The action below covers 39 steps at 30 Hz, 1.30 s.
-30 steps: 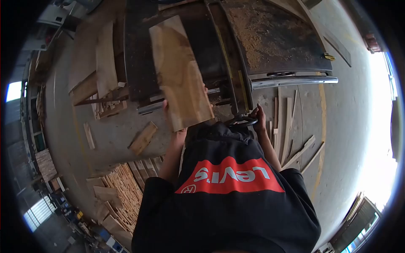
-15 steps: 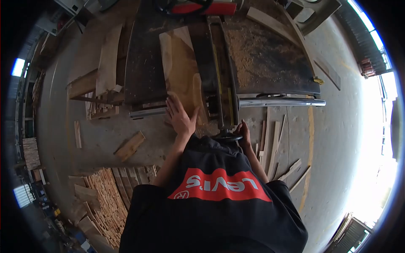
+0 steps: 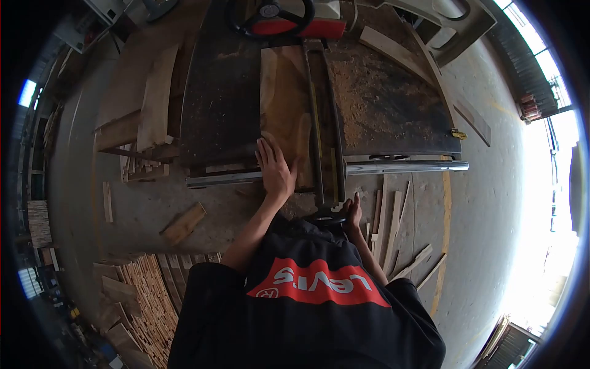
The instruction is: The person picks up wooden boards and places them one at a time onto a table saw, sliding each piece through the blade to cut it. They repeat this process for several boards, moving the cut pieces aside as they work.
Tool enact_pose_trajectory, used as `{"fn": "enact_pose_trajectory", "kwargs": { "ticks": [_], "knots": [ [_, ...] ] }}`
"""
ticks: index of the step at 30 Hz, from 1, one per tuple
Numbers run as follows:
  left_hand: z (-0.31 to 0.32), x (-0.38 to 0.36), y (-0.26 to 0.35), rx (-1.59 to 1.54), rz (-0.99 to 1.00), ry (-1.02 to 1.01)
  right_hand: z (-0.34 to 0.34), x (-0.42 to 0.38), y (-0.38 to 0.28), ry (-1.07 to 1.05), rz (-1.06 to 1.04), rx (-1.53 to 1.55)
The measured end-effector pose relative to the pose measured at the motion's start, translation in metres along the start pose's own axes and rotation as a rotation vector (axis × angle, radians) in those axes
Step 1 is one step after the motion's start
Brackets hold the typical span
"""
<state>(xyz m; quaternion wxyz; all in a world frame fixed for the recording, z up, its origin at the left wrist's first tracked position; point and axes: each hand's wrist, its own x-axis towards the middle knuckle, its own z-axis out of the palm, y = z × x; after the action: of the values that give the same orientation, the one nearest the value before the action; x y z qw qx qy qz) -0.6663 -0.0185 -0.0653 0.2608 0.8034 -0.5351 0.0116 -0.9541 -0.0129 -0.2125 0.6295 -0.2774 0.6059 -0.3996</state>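
A brown wooden board (image 3: 286,92) lies lengthwise on the dark machine table (image 3: 224,111), along the left side of a long metal fence (image 3: 324,117). My left hand (image 3: 276,169) rests on the near end of the board, its fingers stretched forward along the left edge. Beside the near end of the fence is my right hand (image 3: 353,212), next to a small black handwheel (image 3: 328,219). Its fingers point up, and what its palm touches is partly hidden.
A large black handwheel (image 3: 270,12) and a red bar (image 3: 326,28) stand at the table's far end. Sawdust covers the right side. A metal rail (image 3: 405,166) runs along the front edge. Stacked strips (image 3: 150,301) and loose wood (image 3: 183,224) lie on the floor.
The board has shifted right and straightened, now lying against the fence, and my left hand has moved right with it. The view has tilted, showing more of the far handwheel.
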Motion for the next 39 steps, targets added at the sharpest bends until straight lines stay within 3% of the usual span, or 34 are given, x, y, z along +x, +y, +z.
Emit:
{"fn": "enact_pose_trajectory", "kwargs": {
  "ticks": [5, 14, 27, 29, 30, 31, 33, 34, 35, 38, 39],
  "knots": [
    [0.008, 0.02, 0.002, 0.003, 0.025, 0.042, 0.025, -0.036, -0.037, 0.186, -0.038, -0.117],
    [0.04, 0.116, -0.006, 0.089, -0.024, 0.053, 0.028, -0.046, -0.046, 0.136, -0.028, -0.094],
    [0.084, 0.216, -0.021, 0.049, -0.102, 0.175, 0.033, -0.053, -0.055, 0.264, -0.11, -0.054],
    [0.081, 0.225, -0.016, -0.125, -0.08, 0.271, 0.028, -0.047, -0.042, 0.277, -0.133, 0.03],
    [0.077, 0.229, -0.016, -0.198, -0.072, 0.328, 0.028, -0.044, -0.036, 0.389, -0.14, 0.004],
    [0.079, 0.232, -0.023, -0.297, -0.074, 0.319, 0.027, -0.043, -0.031, 0.38, -0.318, -0.111],
    [0.07, 0.241, -0.053, -0.705, 0.014, 0.286, 0.022, -0.042, -0.029, 0.402, -0.155, 0.015],
    [0.055, 0.243, -0.081, -0.623, 0.07, 0.311, 0.025, -0.041, -0.031, 0.494, -0.15, -0.018],
    [0.034, 0.244, -0.109, -0.548, 0.129, 0.334, 0.008, -0.041, -0.018, 0.347, -0.179, -0.042],
    [-0.048, 0.246, -0.189, -0.091, 0.25, 0.381, -0.009, -0.031, -0.006, 0.345, -0.246, -0.252],
    [-0.076, 0.244, -0.222, 0.009, 0.232, 0.359, -0.008, -0.032, -0.014, 0.331, -0.164, -0.184]
  ]
}}
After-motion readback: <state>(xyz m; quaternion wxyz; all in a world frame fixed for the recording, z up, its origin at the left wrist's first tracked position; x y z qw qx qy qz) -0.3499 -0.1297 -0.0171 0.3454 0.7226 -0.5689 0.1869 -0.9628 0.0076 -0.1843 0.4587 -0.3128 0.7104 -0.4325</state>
